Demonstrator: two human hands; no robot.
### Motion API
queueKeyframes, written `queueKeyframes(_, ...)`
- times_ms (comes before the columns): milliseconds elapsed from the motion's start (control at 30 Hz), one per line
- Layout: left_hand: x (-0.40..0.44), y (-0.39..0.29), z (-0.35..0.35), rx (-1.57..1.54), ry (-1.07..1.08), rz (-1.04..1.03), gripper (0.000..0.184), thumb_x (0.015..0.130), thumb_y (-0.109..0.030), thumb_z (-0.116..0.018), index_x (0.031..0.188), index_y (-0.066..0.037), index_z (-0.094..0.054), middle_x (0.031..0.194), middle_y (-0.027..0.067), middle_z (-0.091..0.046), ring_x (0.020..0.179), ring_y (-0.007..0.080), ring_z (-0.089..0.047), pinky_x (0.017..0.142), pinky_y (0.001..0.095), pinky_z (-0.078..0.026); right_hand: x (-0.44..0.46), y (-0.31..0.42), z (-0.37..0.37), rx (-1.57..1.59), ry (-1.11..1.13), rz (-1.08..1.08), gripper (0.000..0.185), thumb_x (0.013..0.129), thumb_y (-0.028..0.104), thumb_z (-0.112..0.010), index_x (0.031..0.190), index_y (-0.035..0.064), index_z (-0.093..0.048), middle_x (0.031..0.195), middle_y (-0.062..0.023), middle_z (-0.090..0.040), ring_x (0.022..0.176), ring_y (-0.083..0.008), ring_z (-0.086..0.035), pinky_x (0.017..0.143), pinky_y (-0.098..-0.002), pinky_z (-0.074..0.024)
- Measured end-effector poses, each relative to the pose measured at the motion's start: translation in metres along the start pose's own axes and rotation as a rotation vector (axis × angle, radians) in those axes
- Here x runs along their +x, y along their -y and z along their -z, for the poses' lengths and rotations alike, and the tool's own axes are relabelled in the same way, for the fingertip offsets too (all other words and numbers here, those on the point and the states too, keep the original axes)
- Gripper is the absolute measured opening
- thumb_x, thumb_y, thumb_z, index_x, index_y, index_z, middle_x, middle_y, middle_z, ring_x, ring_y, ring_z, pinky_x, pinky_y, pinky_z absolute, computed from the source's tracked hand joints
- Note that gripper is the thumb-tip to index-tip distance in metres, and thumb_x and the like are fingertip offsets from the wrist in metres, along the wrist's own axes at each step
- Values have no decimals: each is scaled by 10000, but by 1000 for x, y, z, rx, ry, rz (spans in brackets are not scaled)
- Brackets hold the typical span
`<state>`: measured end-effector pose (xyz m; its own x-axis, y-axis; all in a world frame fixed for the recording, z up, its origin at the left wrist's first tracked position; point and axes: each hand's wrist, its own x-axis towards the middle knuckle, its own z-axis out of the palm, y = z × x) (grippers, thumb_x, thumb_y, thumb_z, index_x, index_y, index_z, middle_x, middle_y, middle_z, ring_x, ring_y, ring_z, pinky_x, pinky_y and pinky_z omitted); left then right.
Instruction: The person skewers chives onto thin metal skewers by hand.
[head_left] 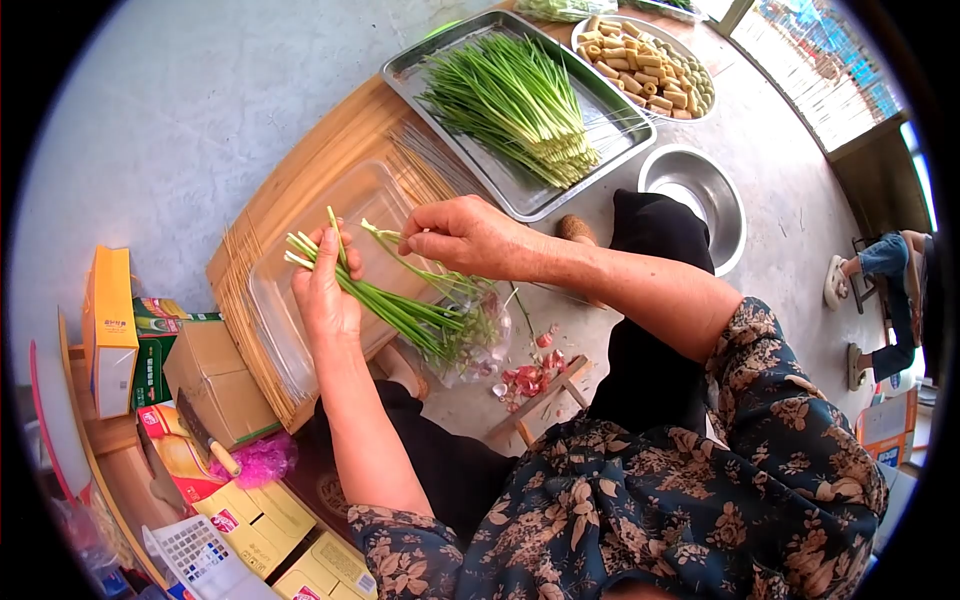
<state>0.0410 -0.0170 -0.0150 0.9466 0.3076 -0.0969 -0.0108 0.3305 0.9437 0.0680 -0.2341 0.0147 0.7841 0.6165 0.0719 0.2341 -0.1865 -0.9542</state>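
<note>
My left hand (328,285) is closed around a bunch of green garlic chives (400,312), their pale cut ends pointing up and left. The leafy ends hang toward a clear plastic bag (480,345). My right hand (460,235) pinches a few more chive stalks (385,238) at its fingertips, just right of the bunch. Both hands are above a clear plastic tray (275,330) on the wooden table. Behind them, a metal tray (510,205) carries a large pile of chives (515,105); thin sticks extend from its right side.
Loose thin skewers (240,300) lie along the table (330,130). A bowl of tan rolled pieces (640,65) stands at the back, with a metal basin (715,205) at right. Boxes (220,380) and a knife (212,440) are at left. Red scraps (535,380) litter the floor. Another person sits far right.
</note>
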Motion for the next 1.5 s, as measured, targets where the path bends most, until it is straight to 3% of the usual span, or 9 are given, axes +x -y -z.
queueKeyframes(33, 0, 0, 0, 4, -4, 3, 218, 899, -185, -641, 1037, -18, -621, 827, 25, -593, 599, 99, -521, 506, 230, -373, 1, -3, -1, 0, 0, 0, 236, 868, 202, -555, 938, 4, -663, 826, -148, -678, 776, -251, -653, 723, -364, -500)
queueKeyframes(100, 1, 1, 0, 8, -9, 7, 215, 899, -186, -642, 1034, -19, -622, 827, 25, -593, 599, 98, -521, 504, 228, -372, 2, -7, -2, -20, 0, 85, 226, 920, 199, -533, 984, 20, -654, 692, -45, -605, 588, -99, -518, 561, -277, -442)
queueKeyframes(133, 1, 1, 0, 4, -12, 7, 212, 898, -186, -643, 1030, -21, -623, 825, 24, -593, 598, 97, -520, 503, 227, -371, 2, -6, -2, -20, 0, 85, 226, 920, 199, -533, 984, 20, -654, 692, -45, -605, 588, -99, -518, 561, -277, -442)
queueKeyframes(200, 1, 1, 0, 2, -15, 8, 209, 898, -186, -643, 1027, -22, -624, 823, 24, -593, 597, 97, -520, 502, 225, -371, 0, -1, -1, -7, -1, 18, 230, 867, 199, -558, 932, 6, -665, 825, -147, -677, 772, -251, -651, 720, -361, -500)
queueKeyframes(400, 0, 1, -2, 5, -10, 0, 202, 895, -181, -647, 1018, -22, -628, 810, 24, -593, 591, 96, -519, 498, 222, -369, 1, -4, -1, -10, -2, 30, 223, 861, 196, -570, 926, 6, -666, 817, -152, -674, 757, -262, -648, 697, -370, -499)
queueKeyframes(633, -2, 0, -5, 18, -40, -4, 191, 879, -167, -668, 997, -20, -638, 799, 29, -593, 584, 97, -516, 495, 221, -366, 1, -4, -1, -11, -14, 27, 222, 860, 199, -573, 924, 9, -668, 807, -156, -671, 745, -265, -644, 692, -374, -496)
queueKeyframes(700, -1, 0, -5, 23, -43, -5, 192, 876, -165, -671, 996, -19, -640, 799, 31, -593, 584, 97, -516, 494, 221, -366, 1, -7, -1, -40, 9, 75, 228, 918, 194, -526, 986, 17, -651, 729, -56, -630, 602, -111, -535, 577, -287, -453)
queueKeyframes(1400, -3, 10, -11, 215, -80, -116, 231, 856, -128, -690, 1027, 15, -632, 818, 51, -621, 596, 95, -516, 496, 218, -362, 4, -5, 0, -85, -11, 4, 226, 896, 197, -552, 953, 6, -659, 761, -113, -654, 685, -160, -596, 639, -324, -473)
queueKeyframes(1500, -10, 16, -21, 283, 37, -78, 175, 872, -122, -665, 990, 7, -675, 721, 19, -608, 597, 74, -517, 505, 213, -382, 10, -18, -2, -111, -87, 71, 219, 892, 197, -560, 945, 11, -662, 735, -112, -641, 665, -156, -589, 620, -326, -467)
